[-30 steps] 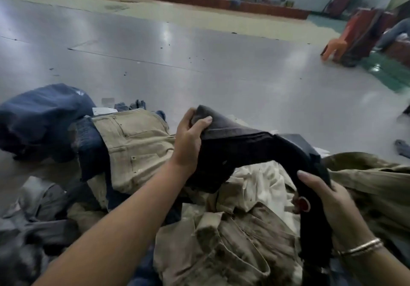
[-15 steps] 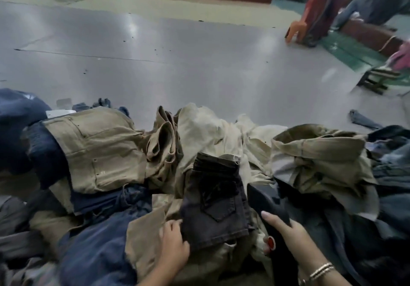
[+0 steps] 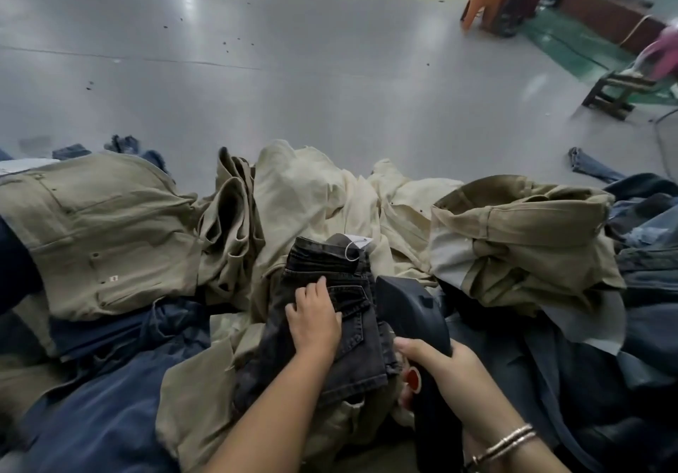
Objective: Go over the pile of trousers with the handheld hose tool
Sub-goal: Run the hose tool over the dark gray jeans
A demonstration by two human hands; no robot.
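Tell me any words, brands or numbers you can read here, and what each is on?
None can be read.
White tag on the black jeans: too small and blurred to show any print.
Red spot on the handheld hose tool: no lettering visible.
Pale patch on the khaki trousers: blurred.

Folded trousers [image 3: 330,311] atop the pile [image 3: 312,197]; hose tool [image 3: 414,311] just right; stool [image 3: 620,91] far right behind

You have one view only, the wide-angle camera on your head. It looks forward and down, close over the pile of trousers [image 3: 330,216] at 6 o'clock, with the grey floor [image 3: 293,69] stretching toward 12 o'clock.
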